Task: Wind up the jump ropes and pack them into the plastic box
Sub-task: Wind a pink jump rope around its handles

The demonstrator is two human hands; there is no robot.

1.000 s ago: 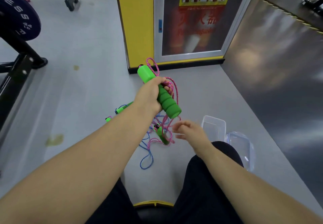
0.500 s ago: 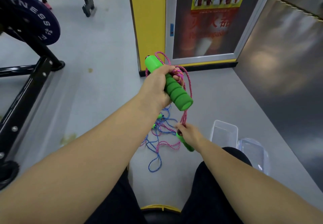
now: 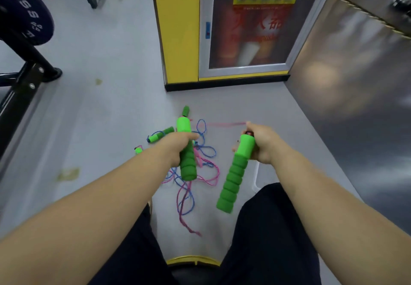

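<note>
Jump rope, pink cord (image 3: 222, 124), green foam handles, two in hand. First handle (image 3: 186, 160): held by the left hand (image 3: 175, 149), fingers (image 3: 192, 137) curled round its middle, the ends standing clear above and below. Second handle (image 3: 235, 173): held by the right hand (image 3: 263, 144), fingers wrapped round its upper end, the ribbed body hanging toward the knees. A blurred run of pink cord leads left from the right fingers. The pair is held apart, probably to free this rope from the heap before winding. Loose cord (image 3: 189, 184), pink and blue, two colours counted, lies tangled on the floor (image 3: 111, 107) below and between the fingers. Further handles on the floor, three counted: one (image 3: 161, 134) just left of the left fingers, one (image 3: 185, 111) beyond them, one small end (image 3: 138, 150) farther left. Handles visible in all: five. Plastic box (image 3: 256, 179): one, a pale sliver under the right fingers, mostly hidden, nothing yet seen packed.
</note>
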